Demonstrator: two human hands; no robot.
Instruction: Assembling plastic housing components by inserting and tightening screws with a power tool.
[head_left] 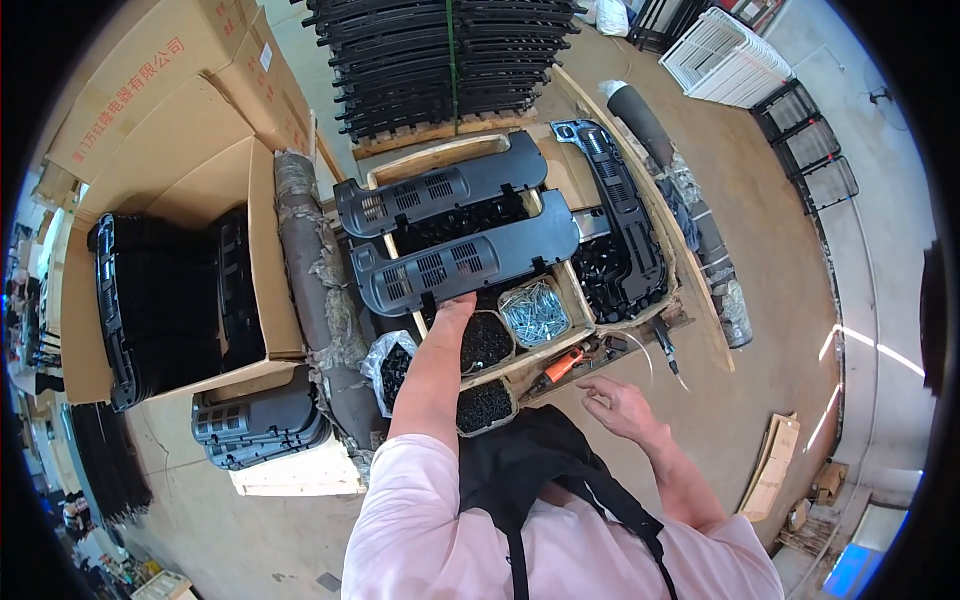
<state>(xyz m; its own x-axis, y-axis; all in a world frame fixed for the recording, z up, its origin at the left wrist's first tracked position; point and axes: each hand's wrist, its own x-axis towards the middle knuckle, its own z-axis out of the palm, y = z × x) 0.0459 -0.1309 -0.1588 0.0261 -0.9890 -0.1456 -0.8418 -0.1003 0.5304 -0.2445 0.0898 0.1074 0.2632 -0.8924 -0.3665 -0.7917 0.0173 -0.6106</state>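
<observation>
A dark grey plastic panel (430, 268) with vent slots lies across the wooden parts tray. My left hand (458, 306) is at its near edge, the fingers mostly hidden by the panel, so their grip does not show. Behind it lies a second, similar panel (440, 196). My right hand (622, 408) hangs at the tray's near right, fingers slightly bent and apart, with nothing seen in it. Closest to that hand is an orange-handled power screwdriver (562, 368). Silver screws (534, 312) fill one compartment near the panel; small black parts (485, 340) fill another.
At left, a cardboard box (262, 260) holds many black panels, beside a grey wrapped roll (310, 260). More panels (260, 425) are stacked below. Another panel (618, 195) stands at the tray's right. A tall stack of black parts (400, 70) rises behind.
</observation>
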